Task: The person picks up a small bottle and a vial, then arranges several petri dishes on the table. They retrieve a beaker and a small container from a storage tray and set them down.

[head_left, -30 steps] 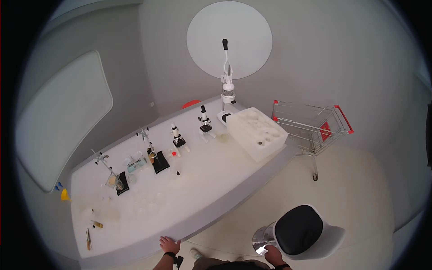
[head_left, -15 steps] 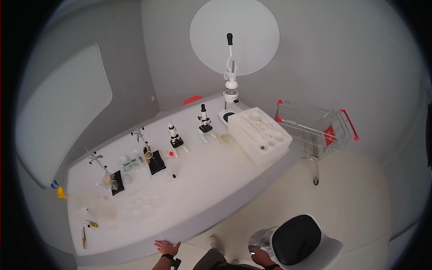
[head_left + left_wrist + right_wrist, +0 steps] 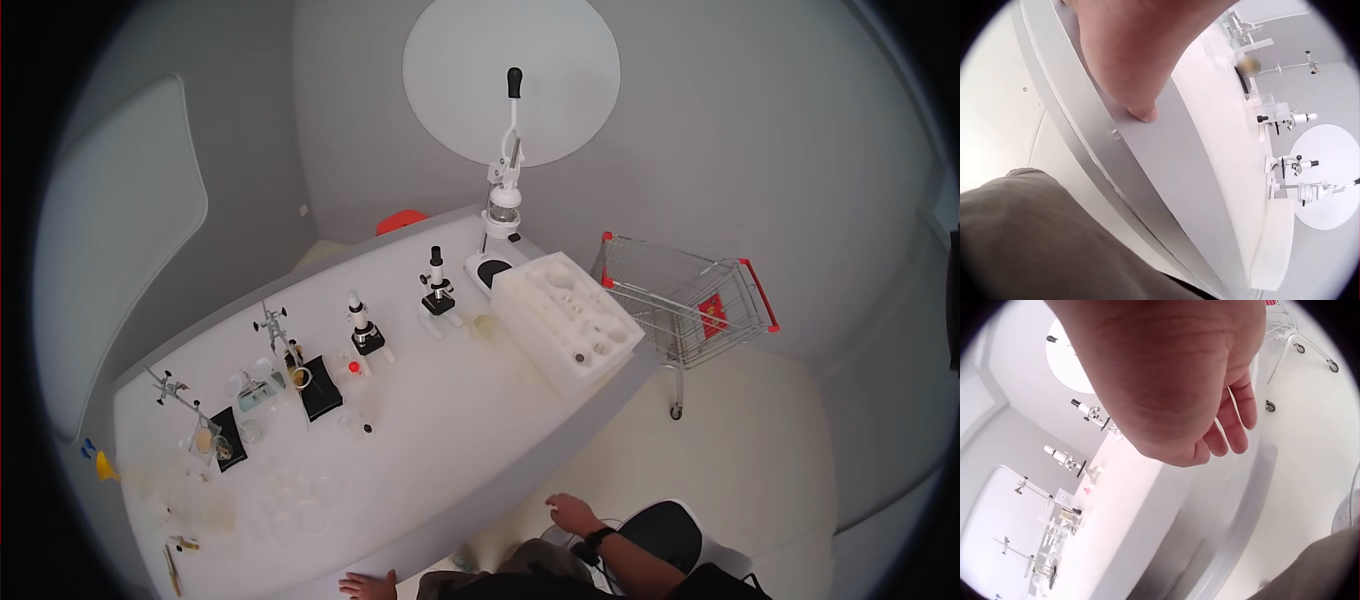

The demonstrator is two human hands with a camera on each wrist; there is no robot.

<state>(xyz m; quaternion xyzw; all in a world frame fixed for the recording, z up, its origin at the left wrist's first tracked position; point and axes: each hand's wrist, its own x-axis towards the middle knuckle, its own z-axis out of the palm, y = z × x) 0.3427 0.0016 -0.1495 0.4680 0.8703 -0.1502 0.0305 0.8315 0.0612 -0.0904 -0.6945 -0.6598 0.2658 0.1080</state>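
Note:
My left hand [image 3: 368, 586] rests on the grey front edge of the white table [image 3: 400, 480], fingers spread. The left wrist view has that hand [image 3: 1141, 50] touching the edge strip [image 3: 1179, 169]. Out past the table's front edge, my right hand [image 3: 574, 514] is in the air beside the black-seated chair [image 3: 662, 535]. In the right wrist view the right hand [image 3: 1179, 387] holds nothing, its fingers loosely bent.
Two microscopes [image 3: 437, 290] [image 3: 365, 330], a white lever press [image 3: 503, 205] and a white foam block [image 3: 570, 315] stand on the table. Stands with clamps [image 3: 320, 388] and glassware are at the left. A shopping cart [image 3: 690, 300] is beyond the right end.
My right hand has moved up and away from the chair, towards the table's front edge. My left hand stays on the edge. The head view has shifted.

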